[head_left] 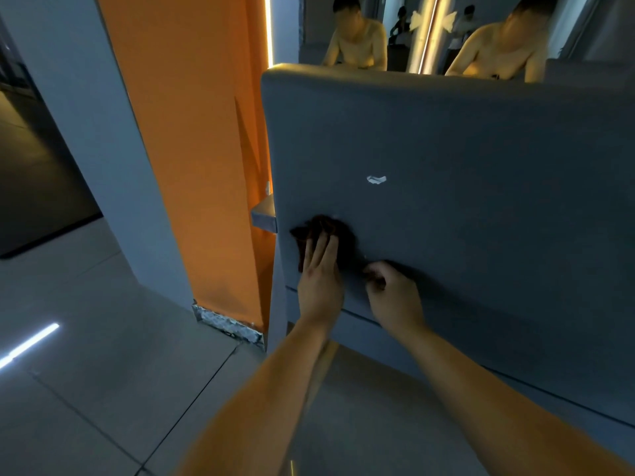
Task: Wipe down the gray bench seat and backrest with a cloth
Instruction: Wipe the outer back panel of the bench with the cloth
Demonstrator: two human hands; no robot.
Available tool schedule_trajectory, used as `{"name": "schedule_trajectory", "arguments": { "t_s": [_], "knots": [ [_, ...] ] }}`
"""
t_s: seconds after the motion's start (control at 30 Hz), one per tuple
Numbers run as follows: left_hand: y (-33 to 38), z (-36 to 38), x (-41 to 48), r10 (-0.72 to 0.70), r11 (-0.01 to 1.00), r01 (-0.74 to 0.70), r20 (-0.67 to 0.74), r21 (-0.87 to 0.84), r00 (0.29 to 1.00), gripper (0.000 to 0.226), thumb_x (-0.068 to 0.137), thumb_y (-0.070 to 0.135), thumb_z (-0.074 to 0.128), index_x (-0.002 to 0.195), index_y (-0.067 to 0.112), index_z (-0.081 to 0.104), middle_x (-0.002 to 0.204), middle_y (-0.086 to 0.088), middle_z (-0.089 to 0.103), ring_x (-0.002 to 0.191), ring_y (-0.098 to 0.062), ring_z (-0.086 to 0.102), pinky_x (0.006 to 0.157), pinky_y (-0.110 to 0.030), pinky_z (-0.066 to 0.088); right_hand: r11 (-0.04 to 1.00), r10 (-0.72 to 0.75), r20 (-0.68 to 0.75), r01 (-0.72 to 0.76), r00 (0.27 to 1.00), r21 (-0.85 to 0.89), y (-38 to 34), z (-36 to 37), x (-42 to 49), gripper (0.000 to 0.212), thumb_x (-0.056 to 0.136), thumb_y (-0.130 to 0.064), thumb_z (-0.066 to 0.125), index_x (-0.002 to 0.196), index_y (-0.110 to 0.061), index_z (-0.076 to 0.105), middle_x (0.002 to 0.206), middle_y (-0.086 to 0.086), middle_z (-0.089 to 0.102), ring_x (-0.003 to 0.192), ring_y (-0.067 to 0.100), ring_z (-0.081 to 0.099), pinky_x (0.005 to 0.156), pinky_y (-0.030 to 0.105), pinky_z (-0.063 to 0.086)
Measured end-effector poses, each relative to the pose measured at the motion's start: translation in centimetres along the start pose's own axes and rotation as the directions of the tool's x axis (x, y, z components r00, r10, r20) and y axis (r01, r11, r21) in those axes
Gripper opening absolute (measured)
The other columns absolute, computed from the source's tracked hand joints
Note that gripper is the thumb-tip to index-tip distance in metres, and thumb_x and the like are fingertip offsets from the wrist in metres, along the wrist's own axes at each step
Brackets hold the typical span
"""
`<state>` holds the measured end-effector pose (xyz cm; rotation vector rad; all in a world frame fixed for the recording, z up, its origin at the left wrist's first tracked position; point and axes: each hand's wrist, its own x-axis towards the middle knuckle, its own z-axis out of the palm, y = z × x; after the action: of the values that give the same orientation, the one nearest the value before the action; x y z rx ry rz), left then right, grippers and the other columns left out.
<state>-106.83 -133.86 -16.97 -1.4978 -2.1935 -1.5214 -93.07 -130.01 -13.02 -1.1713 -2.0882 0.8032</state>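
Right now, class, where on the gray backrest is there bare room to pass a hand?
Bare: the wide backrest stretch right of the white mark, and the band between mark and dark cloth. Crowded: lower left, where the left hand presses the cloth, right hand beside it.

A tall orange wall panel (192, 149) stands beside a pale gray pillar (103, 132), its base crumbled. Glossy gray floor tiles (103, 389) reflect a white light strip (29, 345). A wall mirror (429, 32) spans the top right.
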Motion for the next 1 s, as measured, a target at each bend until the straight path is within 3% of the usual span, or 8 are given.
{"name": "schedule_trajectory", "arguments": {
  "t_s": [0.13,0.27,0.33,0.43,0.57,0.67,0.83,1.0],
  "knots": [
    [-2.1,0.1,-1.7,-0.086,0.996,0.086,0.041,-0.005,0.995,0.065,0.096,-0.008,0.045,0.157,0.014,0.034,0.167,-0.004,0.022,0.156,-0.027,0.009,0.121,-0.046,0.032,0.999,0.032,0.009,-0.032,0.999,0.003,0.0,0.0,0.1,0.021,0.102,-0.017,0.051,0.113,-0.025,0.067,0.107,-0.007,0.069,0.084,0.006,0.062,0.076,0.033,0.055],
    [0.1,0.3,-1.5,-0.123,0.984,0.117,-0.036,-0.135,0.992,0.051,0.108,0.011,0.038,0.158,0.02,0.034,0.168,0.003,0.017,0.156,-0.021,0.012,0.123,-0.048,0.028,0.998,0.058,0.057,-0.057,0.997,-0.017,0.3,0.7,-0.1,0.023,0.1,-0.013,0.052,0.115,-0.02,0.068,0.11,0.0,0.069,0.088,0.014,0.062,0.079,0.029,0.05],
    [2.2,-0.2,-0.3,-0.029,0.988,0.017,-0.077,-0.151,0.997,0.05,0.109,0.017,0.036,0.158,0.017,0.031,0.168,0.005,0.013,0.156,-0.019,0.011,0.127,-0.038,0.019,0.998,0.035,0.036,-0.033,0.999,-0.059,0.7,1.1,-0.1,0.022,0.099,-0.01,0.053,0.111,-0.015,0.071,0.109,0.005,0.072,0.094,0.024,0.065,0.078,0.027,0.047],
    [3.7,-0.3,2.0,0.062,0.994,-0.07,-0.097,-0.086,0.993,0.052,0.108,0.018,0.034,0.159,0.017,0.027,0.166,0.009,0.01,0.155,-0.019,0.005,0.121,-0.014,0.0,0.999,0.01,0.013,-0.01,1.0,-0.032,1.2,1.4,0.2,0.02,0.097,-0.008,0.055,0.095,-0.02,0.071,0.094,0.0,0.072,0.087,0.021,0.068,0.076,0.027,0.05],
    [0.7,0.8,1.0,0.079,0.995,-0.073,-0.097,0.064,0.992,0.059,0.096,-0.003,0.05,0.153,0.01,0.041,0.161,-0.009,0.036,0.152,-0.035,0.022,0.121,-0.034,0.017,0.997,0.074,0.04,-0.075,0.996,0.012,1.7,1.3,0.7,0.022,0.095,-0.014,0.056,0.106,-0.023,0.073,0.106,-0.004,0.073,0.097,0.016,0.066,0.083,0.026,0.049],
    [-0.9,0.8,-0.8,-0.013,0.998,0.015,-0.026,0.058,1.0,0.063,0.093,-0.008,0.051,0.152,0.011,0.043,0.161,-0.009,0.037,0.153,-0.036,0.021,0.117,-0.046,0.034,0.997,0.076,0.057,-0.076,0.996,0.015,1.5,1.2,0.5,0.024,0.097,-0.014,0.056,0.114,-0.023,0.071,0.112,-0.005,0.072,0.101,0.017,0.066,0.087,0.032,0.053],
    [0.7,0.5,-1.0,-0.073,0.996,0.071,-0.022,-0.058,0.997,0.052,0.106,0.009,0.038,0.158,0.016,0.032,0.166,0.004,0.021,0.156,-0.022,0.008,0.123,-0.027,0.012,0.996,0.085,0.056,-0.085,0.995,0.002,1.7,1.7,-0.1,0.022,0.095,-0.017,0.054,0.109,-0.028,0.067,0.109,-0.004,0.072,0.098,0.022,0.067,0.086,0.045,0.056],
    [2.1,0.0,1.2,0.098,0.995,-0.098,-0.06,0.005,0.993,0.057,0.103,0.007,0.038,0.159,0.014,0.028,0.166,0.006,0.011,0.156,-0.022,0.005,0.126,-0.031,0.009,0.996,0.078,0.005,-0.078,0.997,-0.036,1.5,1.7,0.0,0.024,0.09,-0.022,0.047,0.098,-0.038,0.064,0.104,-0.003,0.073,0.091,0.023,0.068,0.081,0.04,0.057]
  ]
}}
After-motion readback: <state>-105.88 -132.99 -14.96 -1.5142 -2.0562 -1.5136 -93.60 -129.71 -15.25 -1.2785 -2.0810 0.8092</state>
